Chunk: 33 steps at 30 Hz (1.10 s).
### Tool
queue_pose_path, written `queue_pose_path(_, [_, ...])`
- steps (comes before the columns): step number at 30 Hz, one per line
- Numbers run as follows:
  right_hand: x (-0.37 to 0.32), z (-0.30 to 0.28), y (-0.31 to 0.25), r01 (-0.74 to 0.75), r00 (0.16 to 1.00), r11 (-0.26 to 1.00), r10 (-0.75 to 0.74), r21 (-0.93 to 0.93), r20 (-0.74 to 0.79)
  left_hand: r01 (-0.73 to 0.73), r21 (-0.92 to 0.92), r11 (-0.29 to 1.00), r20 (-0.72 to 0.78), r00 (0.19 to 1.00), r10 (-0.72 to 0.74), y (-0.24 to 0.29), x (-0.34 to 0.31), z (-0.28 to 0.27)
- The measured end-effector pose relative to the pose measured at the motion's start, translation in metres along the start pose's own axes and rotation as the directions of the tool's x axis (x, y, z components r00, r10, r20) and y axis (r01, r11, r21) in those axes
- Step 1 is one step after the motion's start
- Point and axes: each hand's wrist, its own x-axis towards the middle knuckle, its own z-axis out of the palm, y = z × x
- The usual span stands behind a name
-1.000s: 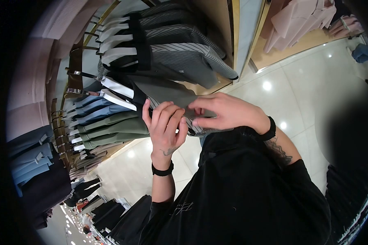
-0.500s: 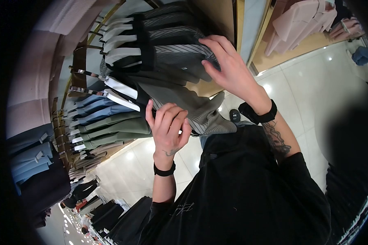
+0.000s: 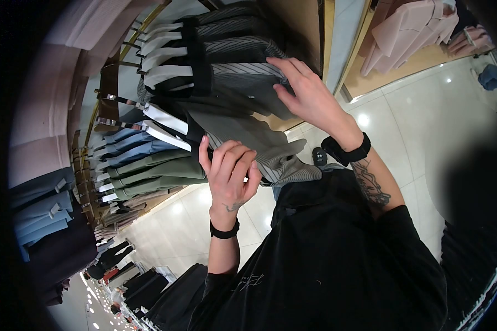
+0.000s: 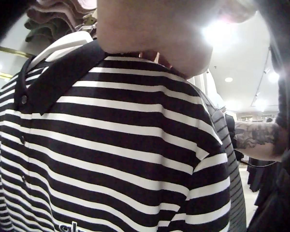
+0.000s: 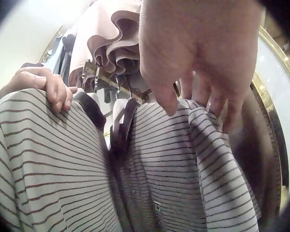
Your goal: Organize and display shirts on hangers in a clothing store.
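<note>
In the head view, my left hand (image 3: 231,176) curls its fingers over the shoulder of a striped shirt (image 3: 284,165) beside two white hangers (image 3: 167,135). The left wrist view shows a black-and-white striped shirt (image 4: 116,130) with a black collar, right under that hand. Farther along the rail, my right hand (image 3: 312,102) is at the shoulder of a grey striped shirt (image 3: 248,69). Seen in the right wrist view, the thumb of my right hand (image 5: 198,63) lies in front of that shoulder (image 5: 183,121), and the fingers curl over behind it.
Grey shirts with dark collars hang on white hangers (image 3: 171,71). Blue and green garments (image 3: 154,179) hang lower along the rail. Pink garments hang on a stand (image 3: 408,33) at upper right, beyond a gold-edged panel (image 3: 345,33). Glossy tiled floor (image 3: 392,127) lies on the right.
My right hand has moved from beside the left hand up to the shoulder of the grey shirt farther along. My left hand has stayed at the same shirt.
</note>
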Motion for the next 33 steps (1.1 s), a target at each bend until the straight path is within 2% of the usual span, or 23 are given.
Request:
queue_pose_path(6, [-0.019,-0.001,-0.017,0.024,0.999,0.996,-0.026,0.087,0.02,0.012,0.003,1.0,0.015,1.0,-0.012,0.002,0.001,0.0])
queue_pose_path(9, [-0.03,-0.002,-0.034,-0.073,0.991,0.979,0.048,0.19,0.128,0.039,0.031,0.999,0.008,0.999,-0.039,0.005,0.002,0.0])
queue_pose_path(10, [-0.034,0.001,-0.039,-0.013,0.995,0.97,-0.012,0.242,0.103,0.052,0.043,0.998,0.0,0.999,-0.052,0.007,0.003,0.0])
queue_pose_path(13, [-0.046,0.006,-0.056,-0.098,0.978,0.892,0.003,0.441,0.211,0.053,0.031,0.998,-0.069,0.996,-0.05,0.005,0.005,0.004])
queue_pose_path(14, [-0.05,0.006,-0.063,-0.193,0.959,0.852,0.06,0.487,0.275,0.05,0.008,0.999,-0.063,0.997,-0.05,0.002,0.003,0.006])
queue_pose_path(18, [-0.056,0.013,-0.063,-0.179,0.967,0.821,0.046,0.542,0.25,0.085,0.033,0.996,0.065,0.994,-0.087,0.002,0.006,0.003])
queue_pose_path(21, [-0.055,0.01,-0.061,-0.159,0.967,0.828,0.021,0.538,0.253,0.099,0.12,0.988,0.152,0.981,-0.117,0.006,0.011,-0.003])
queue_pose_path(24, [-0.053,0.004,-0.064,-0.23,0.951,0.797,0.062,0.558,0.303,0.102,0.142,0.985,0.166,0.978,-0.125,0.007,0.012,-0.002])
queue_pose_path(30, [-0.054,0.006,-0.061,-0.228,0.955,0.8,0.074,0.555,0.286,0.099,0.177,0.979,0.203,0.97,-0.135,0.011,0.016,-0.003])
queue_pose_path(33, [-0.057,0.013,-0.057,-0.286,0.948,0.729,0.123,0.621,0.293,0.107,0.169,0.98,0.182,0.974,-0.138,0.012,0.017,-0.001])
